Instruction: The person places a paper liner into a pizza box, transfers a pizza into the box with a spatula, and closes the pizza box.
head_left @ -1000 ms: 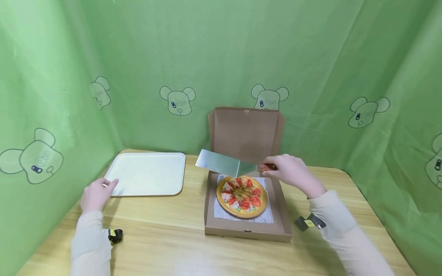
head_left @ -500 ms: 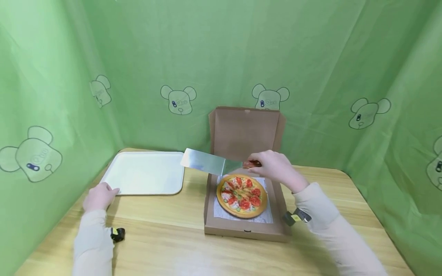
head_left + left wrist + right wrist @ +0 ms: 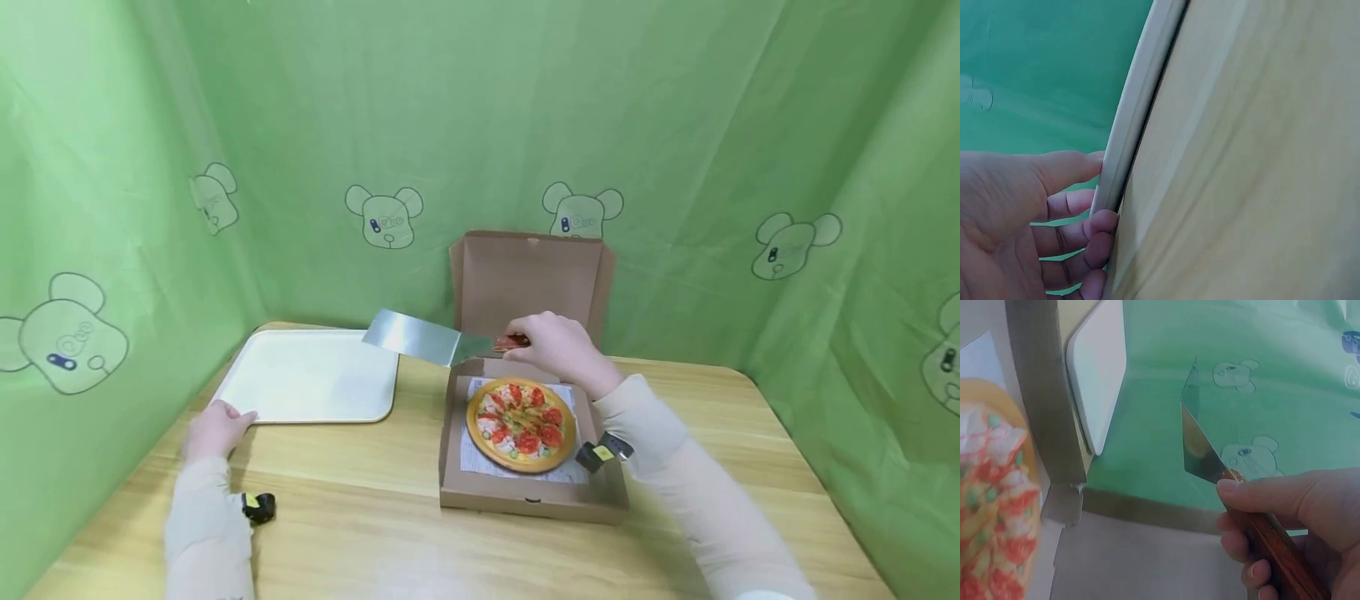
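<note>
My right hand (image 3: pixel 558 346) grips the wooden handle (image 3: pixel 1272 550) of a metal spatula (image 3: pixel 416 336), its flat blade pointing left. In the head view the blade overlaps the right rim of a white tray (image 3: pixel 307 379), above the table. My left hand (image 3: pixel 213 429) holds the tray's front left corner. In the left wrist view, that thumb lies on the tray rim (image 3: pixel 1132 106) and the fingers curl at its underside. A round pizza (image 3: pixel 521 425) with red and green toppings lies on printed paper inside an open cardboard box (image 3: pixel 532 500), below the right forearm.
The box lid (image 3: pixel 532 279) stands upright at the back, near the green curtain (image 3: pixel 480 108) that surrounds the table. Wood-grain tabletop (image 3: pixel 352 500) shows in front of the tray and box.
My right hand has carried the spatula left, from over the pizza box toward the tray. The left hand has closed on the tray corner, and the tray has shifted slightly left.
</note>
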Available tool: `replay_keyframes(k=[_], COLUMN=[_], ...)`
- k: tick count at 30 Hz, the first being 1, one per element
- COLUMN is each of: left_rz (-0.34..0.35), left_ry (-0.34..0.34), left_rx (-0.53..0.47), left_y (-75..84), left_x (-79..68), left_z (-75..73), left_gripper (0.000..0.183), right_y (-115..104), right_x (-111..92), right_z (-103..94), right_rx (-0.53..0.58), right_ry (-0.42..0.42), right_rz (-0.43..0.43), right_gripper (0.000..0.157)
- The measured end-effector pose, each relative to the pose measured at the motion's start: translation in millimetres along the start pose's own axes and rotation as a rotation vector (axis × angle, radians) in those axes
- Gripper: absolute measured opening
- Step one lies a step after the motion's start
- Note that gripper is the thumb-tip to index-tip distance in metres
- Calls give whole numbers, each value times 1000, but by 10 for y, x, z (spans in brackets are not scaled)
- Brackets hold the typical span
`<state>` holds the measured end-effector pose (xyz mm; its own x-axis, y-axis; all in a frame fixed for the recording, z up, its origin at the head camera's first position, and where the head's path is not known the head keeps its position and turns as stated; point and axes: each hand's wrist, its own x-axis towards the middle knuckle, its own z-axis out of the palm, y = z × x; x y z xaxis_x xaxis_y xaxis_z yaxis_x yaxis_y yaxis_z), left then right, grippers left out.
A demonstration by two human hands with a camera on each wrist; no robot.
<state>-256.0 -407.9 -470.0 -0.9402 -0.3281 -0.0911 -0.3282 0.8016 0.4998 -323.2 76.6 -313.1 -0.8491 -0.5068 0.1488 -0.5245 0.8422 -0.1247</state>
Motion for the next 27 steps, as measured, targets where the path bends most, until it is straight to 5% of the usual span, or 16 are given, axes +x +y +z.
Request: replay_keyframes(k=[14, 27], left_rz=[-65, -87], left_ry=[99, 88], left_rx=[-133, -137], left_y=[-32, 27], left_x=[-49, -103], left_z=[82, 40], left_gripper=[47, 48], right_y=[-479, -833], right_x=[570, 1000], right_z=[178, 557], right_rx=[-4, -49], right_ry=[-90, -117], right_rz=[6, 91], right_gripper=[14, 16])
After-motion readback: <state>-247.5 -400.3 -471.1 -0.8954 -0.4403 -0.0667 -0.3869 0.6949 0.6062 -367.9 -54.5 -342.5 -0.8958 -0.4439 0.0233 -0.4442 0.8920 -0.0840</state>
